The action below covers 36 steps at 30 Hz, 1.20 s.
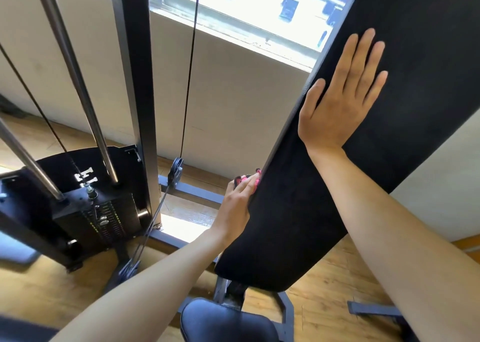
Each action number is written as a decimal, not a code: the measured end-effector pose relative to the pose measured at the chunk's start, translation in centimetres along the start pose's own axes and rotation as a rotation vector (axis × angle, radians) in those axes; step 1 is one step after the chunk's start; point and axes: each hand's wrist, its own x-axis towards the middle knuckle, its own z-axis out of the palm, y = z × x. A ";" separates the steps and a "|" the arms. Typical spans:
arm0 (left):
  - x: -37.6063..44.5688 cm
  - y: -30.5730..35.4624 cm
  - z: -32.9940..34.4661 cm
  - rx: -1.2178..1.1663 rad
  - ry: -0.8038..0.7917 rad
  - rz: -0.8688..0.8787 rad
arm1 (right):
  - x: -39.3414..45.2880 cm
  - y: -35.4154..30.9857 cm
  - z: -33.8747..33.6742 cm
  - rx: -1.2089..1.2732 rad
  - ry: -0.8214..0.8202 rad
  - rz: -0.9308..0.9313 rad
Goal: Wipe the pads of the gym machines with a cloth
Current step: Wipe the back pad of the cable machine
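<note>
A long black back pad (389, 107) leans steeply across the right half of the view. My right hand (342, 92) lies flat on its face, fingers straight and together, pointing up. My left hand (237, 206) is at the pad's left side edge, lower down, and presses a pink cloth (255, 180) against that edge with fairly straight fingers. Only small bits of the cloth show past the fingertips. A black seat pad (223, 321) sits below, at the bottom edge of the view.
A weight stack (104, 222) with chrome guide rods (78, 81) and a black upright stands on the left. A cable (191, 63) runs down to a pulley (175, 171). Grey frame bars (192, 191) lie on the wood floor. Wall and window are behind.
</note>
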 end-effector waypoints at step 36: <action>-1.9 0.2 2.9 -0.025 0.139 -0.163 | -12.1 1.5 -2.6 0.126 -0.325 -0.104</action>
